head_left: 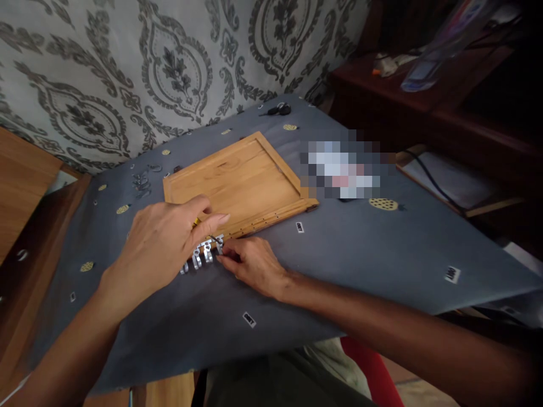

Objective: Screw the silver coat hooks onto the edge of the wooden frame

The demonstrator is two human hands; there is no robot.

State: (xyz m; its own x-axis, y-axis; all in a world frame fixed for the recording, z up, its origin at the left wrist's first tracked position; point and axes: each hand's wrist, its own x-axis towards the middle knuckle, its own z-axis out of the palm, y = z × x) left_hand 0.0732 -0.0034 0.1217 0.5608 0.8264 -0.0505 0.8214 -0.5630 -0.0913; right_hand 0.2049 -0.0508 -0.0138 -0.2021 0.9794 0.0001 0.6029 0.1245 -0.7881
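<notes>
My left hand (165,234) is closed round a screwdriver; a bit of its yellow handle (196,222) shows between the fingers, and its thin dark shaft (214,239) points down at the board's near edge. Several silver metal hooks (207,252) stand in a row along that edge, at its left part. At the right end of the row, my right hand (257,265) pinches a silver hook (219,244) under the screwdriver's tip. The framed wooden board (229,181) lies flat on the cloth, with small dark holes along its near edge to the right of the hooks.
A blue-grey patterned cloth (339,260) covers the table. Loose hooks (142,182) lie at the left, and a black-handled item (278,109) lies at the back. A blurred-out object (343,167) is right of the board. A plastic bottle (428,62) stands on dark furniture.
</notes>
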